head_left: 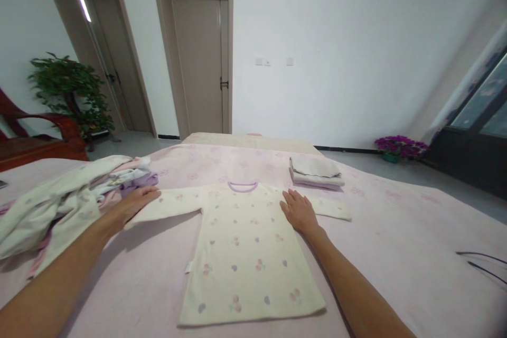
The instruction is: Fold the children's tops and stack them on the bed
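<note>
A cream long-sleeved children's shirt (245,253) with a purple neckline and a print of cherries and hearts lies spread flat before me, neckline away from me. At the left sleeve's end, my left hand (138,202) has its fingers closed on the cuff, and the sleeve is drawn out sideways, slightly raised. My right hand (300,211) lies flat on the shirt at the right shoulder, fingers stretched out. The right sleeve extends beyond that hand on the bed. Just past it sits a small stack of folded clothes (317,173).
A loose pile of clothes (79,200) lies at the left, close to my left forearm. Everything rests on a pink patterned sheet (380,232). Thin dark cords (485,264) show at the right edge. A wooden armchair (59,127) and potted plant (71,90) stand left.
</note>
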Available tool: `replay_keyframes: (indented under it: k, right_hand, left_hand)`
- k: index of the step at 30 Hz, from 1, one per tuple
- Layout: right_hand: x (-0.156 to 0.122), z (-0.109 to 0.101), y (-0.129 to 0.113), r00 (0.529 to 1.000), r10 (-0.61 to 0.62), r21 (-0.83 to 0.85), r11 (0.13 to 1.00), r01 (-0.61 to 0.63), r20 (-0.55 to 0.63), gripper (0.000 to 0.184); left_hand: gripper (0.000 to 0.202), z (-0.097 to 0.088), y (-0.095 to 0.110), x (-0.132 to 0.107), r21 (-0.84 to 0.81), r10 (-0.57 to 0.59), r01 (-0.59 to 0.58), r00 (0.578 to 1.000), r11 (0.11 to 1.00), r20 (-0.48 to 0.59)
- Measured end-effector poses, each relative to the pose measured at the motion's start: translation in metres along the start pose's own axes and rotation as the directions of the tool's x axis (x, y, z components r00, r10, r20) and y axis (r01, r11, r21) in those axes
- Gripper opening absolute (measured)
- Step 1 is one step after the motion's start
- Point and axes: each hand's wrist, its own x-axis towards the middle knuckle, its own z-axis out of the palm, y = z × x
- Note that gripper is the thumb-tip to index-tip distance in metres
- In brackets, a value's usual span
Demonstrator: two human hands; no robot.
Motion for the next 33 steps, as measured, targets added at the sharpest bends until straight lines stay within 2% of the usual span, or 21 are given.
replay_keyframes:
  k: [2,5,10,13,17,20,23,26,28,30,33]
  right_hand:
    - [0.000,0.000,0.000,1.000,-0.002,0.002,1.000,0.002,-0.003,0.053]
    - [0.001,0.000,0.000,1.000,-0.003,0.004,1.000,0.003,-0.007,0.053]
    - [0.001,0.001,0.000,1.000,-0.003,0.002,1.000,0.003,-0.015,0.052]
    - [0.001,0.000,-0.001,1.000,0.001,0.000,1.000,-0.001,-0.018,0.052]
    - [-0.001,-0.002,-0.001,1.000,0.000,0.008,1.000,0.001,-0.028,0.052]
    - [-0.001,-0.002,0.000,0.999,-0.003,0.016,1.000,0.003,-0.036,0.051]
    - [-0.001,-0.001,0.000,0.999,-0.007,0.017,1.000,0.007,-0.047,0.050]
    - [-0.001,-0.001,0.000,0.999,-0.005,0.019,1.000,0.006,-0.048,0.050]
    - [-0.001,-0.002,0.000,0.999,-0.001,0.018,1.000,0.002,-0.045,0.050]
    - [-0.001,-0.002,-0.001,0.999,0.001,0.017,1.000,-0.001,-0.039,0.050]
    - [-0.001,-0.002,0.000,0.999,0.001,0.019,1.000,0.000,-0.038,0.050]
  left_hand:
    - [0.041,-0.009,-0.005,0.008,0.201,0.018,0.006,0.993,0.979,-0.117]
    - [0.035,-0.012,-0.010,0.016,0.488,0.077,0.008,0.985,0.873,-0.154]
    - [0.020,0.003,0.000,0.015,0.690,0.093,0.077,0.974,0.720,-0.206]
    - [0.021,0.028,0.021,0.010,0.719,0.172,0.030,0.963,0.694,-0.207]
    - [0.023,0.078,0.053,-0.001,0.703,0.304,-0.176,0.951,0.689,-0.060]
    - [0.022,0.104,0.064,-0.012,0.675,0.336,-0.248,0.942,0.695,0.001]
    - [0.026,0.106,0.061,-0.014,0.668,0.295,-0.218,0.955,0.711,-0.003]
    - [0.030,0.094,0.058,-0.006,0.664,0.131,-0.105,0.991,0.740,0.010]
    - [0.029,0.088,0.059,0.003,0.673,0.042,-0.037,0.999,0.739,0.009]
    - [0.027,0.085,0.061,0.011,0.684,0.016,-0.003,1.000,0.730,-0.013]
    - [0.021,0.087,0.062,0.015,0.690,0.055,-0.010,0.998,0.724,-0.042]
